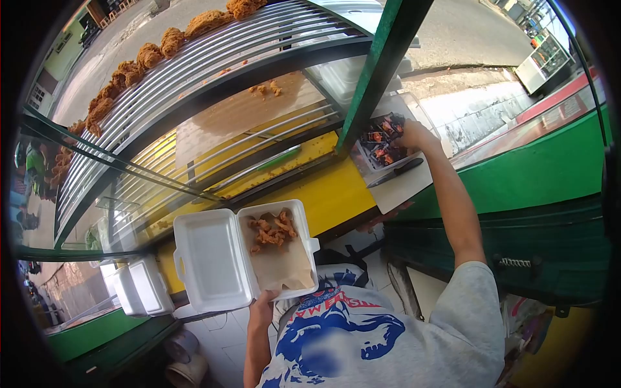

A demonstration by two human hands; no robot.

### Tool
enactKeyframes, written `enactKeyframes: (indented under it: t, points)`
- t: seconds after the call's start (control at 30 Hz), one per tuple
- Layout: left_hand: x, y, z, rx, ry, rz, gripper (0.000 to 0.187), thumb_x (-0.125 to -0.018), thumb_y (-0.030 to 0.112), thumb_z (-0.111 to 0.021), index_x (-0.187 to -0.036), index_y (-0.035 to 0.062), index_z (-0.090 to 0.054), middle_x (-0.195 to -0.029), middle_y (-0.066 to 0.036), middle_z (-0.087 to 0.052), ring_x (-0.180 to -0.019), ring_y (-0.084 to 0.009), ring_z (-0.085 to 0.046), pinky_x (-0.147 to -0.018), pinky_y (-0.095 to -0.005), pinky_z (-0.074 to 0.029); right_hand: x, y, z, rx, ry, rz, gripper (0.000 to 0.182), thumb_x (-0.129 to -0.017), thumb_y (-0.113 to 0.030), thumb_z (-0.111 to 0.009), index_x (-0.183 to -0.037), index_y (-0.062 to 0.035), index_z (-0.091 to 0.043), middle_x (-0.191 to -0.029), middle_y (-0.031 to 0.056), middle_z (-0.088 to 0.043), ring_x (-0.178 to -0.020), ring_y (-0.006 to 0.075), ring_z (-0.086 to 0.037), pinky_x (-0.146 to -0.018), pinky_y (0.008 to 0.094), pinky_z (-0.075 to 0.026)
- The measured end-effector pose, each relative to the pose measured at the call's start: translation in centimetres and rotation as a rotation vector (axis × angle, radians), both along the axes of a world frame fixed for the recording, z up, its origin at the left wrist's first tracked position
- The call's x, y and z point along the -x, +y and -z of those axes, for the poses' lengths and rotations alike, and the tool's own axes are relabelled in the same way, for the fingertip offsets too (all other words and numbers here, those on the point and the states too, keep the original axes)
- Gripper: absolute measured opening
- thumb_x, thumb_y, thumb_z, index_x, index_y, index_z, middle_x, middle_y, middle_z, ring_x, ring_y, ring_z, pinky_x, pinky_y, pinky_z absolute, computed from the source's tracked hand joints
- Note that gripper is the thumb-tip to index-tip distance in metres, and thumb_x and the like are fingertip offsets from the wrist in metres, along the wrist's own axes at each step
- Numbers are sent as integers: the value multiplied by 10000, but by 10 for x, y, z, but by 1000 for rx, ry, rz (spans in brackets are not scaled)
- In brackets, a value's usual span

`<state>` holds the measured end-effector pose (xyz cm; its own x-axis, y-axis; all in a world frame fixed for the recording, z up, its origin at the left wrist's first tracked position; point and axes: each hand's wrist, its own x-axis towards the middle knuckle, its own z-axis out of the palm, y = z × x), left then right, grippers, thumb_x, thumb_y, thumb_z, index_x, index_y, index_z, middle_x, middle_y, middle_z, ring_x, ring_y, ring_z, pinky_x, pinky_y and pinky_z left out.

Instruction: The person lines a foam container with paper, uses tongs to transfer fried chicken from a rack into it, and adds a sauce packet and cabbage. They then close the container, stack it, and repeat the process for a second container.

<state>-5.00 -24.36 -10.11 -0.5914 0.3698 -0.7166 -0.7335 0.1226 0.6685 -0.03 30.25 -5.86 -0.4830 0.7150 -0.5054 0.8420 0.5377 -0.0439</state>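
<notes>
An open white foam takeaway box (213,258) is held at its near edge by my left hand (262,312), fingers closed on the rim. Brown paper lines the box, and pieces of fried chicken (272,229) lie on it. My right hand (419,137) reaches into a clear plastic tub of small dark-and-red sachets (383,139). Its fingers bend down among them, and whatever they pinch is hidden. Beside the tub, a black-handled knife (396,172) rests on a white cutting board (407,187).
Fried chicken pieces (150,55) line the top of the slatted display rack (259,39) ahead. A green post (381,71) rises between the rack and the tub. More foam boxes (139,288) stand at the left. The yellow counter (333,197) runs between the open box and the board.
</notes>
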Motion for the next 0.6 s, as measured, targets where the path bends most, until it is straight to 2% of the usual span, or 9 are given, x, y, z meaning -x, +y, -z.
enactKeyframes:
  t: [0.03,0.17,0.23,0.27,0.33,0.43,0.6]
  points:
    - [-2,6,-10,10,-54,-72,180,-754,48,-588,-912,-37,-595,-876,-105,-595,-865,-224,-601,-797,-337,-488,2,2,5,-24,-1,6,536,-707,-346,-799,-1066,21,-644,-1070,230,-667,-1032,365,-637,-885,421,-518]
    - [-13,13,-14,7,-19,-123,185,-742,25,-590,-917,-33,-593,-879,-106,-593,-871,-228,-601,-813,-340,-493,8,8,16,12,102,22,473,-725,-356,-793,-990,15,-669,-1031,226,-676,-1001,367,-646,-860,436,-520]
    - [-16,17,-13,-19,-78,-194,395,-725,-10,-613,-1109,-37,-524,-905,-99,-596,-843,-220,-625,-801,-308,-497,7,-2,14,-122,182,78,435,-740,-373,-790,-938,-1,-686,-982,220,-682,-961,363,-656,-832,444,-521]
    - [-18,15,-9,-17,-80,-199,395,-725,-10,-613,-1109,-37,-524,-905,-99,-596,-843,-220,-625,-801,-308,-497,6,1,17,-120,180,73,435,-740,-373,-790,-938,-1,-686,-982,220,-682,-961,363,-656,-832,444,-521]
    - [-20,15,-4,-31,-50,-114,382,-733,-5,-609,-1104,-43,-527,-924,-107,-605,-851,-219,-625,-806,-312,-498,3,6,19,-69,171,75,444,-739,-406,-789,-943,-23,-691,-955,204,-687,-940,353,-662,-826,439,-521]
    - [-19,29,-19,-33,-111,-116,372,-747,13,-600,-1107,-48,-528,-946,-112,-611,-867,-220,-624,-824,-317,-492,-2,1,1,-71,141,4,462,-738,-430,-787,-958,-34,-691,-952,180,-695,-936,345,-665,-819,431,-520]
    - [-17,42,-23,-45,-130,-41,395,-760,37,-592,-1136,-56,-519,-983,-123,-610,-917,-234,-620,-869,-327,-482,-12,-4,-17,-147,149,27,439,-703,-401,-821,-913,-33,-703,-943,162,-701,-912,327,-675,-806,413,-521]
